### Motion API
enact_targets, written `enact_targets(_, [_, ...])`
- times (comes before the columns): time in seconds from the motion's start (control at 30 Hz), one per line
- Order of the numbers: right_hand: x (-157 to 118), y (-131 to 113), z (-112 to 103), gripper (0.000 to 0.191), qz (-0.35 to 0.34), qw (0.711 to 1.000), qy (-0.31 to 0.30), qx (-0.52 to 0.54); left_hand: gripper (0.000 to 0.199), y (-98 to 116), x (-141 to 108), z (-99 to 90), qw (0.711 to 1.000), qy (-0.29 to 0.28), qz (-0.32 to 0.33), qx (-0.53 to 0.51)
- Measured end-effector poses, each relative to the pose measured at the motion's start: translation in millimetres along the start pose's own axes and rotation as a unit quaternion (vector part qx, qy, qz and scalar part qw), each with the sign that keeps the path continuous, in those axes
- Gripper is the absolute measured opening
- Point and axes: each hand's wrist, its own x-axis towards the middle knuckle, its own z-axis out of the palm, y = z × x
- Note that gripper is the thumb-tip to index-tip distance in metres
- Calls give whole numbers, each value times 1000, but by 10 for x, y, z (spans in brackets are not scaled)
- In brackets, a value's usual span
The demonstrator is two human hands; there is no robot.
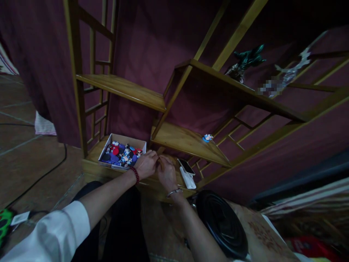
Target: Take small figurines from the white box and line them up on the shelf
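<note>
My left hand, with a dark red bead bracelet at the wrist, is closed just right of an open box full of small figurines. Against its fingertips rests my right hand, which wears a silver bracelet and has its fingers curled. Whatever the two hands pinch between them is too small and dark to name. Both hands are over the lowest board of a wooden shelf. One small blue and white figurine stands on the middle board, above and to the right of the hands.
A phone and a white object lie right of my hands. Shelf boards and uprights rise close above. A black round seat is at the lower right. Ornaments stand on the upper right shelf. A cable crosses the floor at left.
</note>
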Motion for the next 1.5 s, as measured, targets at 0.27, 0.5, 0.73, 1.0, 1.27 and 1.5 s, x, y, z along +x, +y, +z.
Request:
enact_targets(0.27, [-87, -133, 481, 35, 39, 993, -88, 75, 20, -351, -369, 143, 994, -76, -81, -20])
enact_targets(0.5, [-170, -215, 852, 33, 87, 984, -143, 68, 22, -580, -595, 251, 986, -123, -109, -17])
enact_targets(0.73, [-186, -248, 1128, 36, 105, 979, -164, 55, 27, -799, -705, 361, 989, -132, -73, -1])
enact_targets(1.0, [-126, -282, 1486, 42, 81, 979, -188, 20, 40, -1092, -849, 356, 981, -176, -80, 23])
enact_targets(1.27, [-45, -337, 1732, 29, 46, 982, -183, -5, 42, -1353, -1005, 390, 965, -189, -177, 44])
enact_targets(1.5, [32, -397, 1872, 25, 25, 975, -218, -35, 33, -1448, -1039, 365, 959, -193, -203, 38])
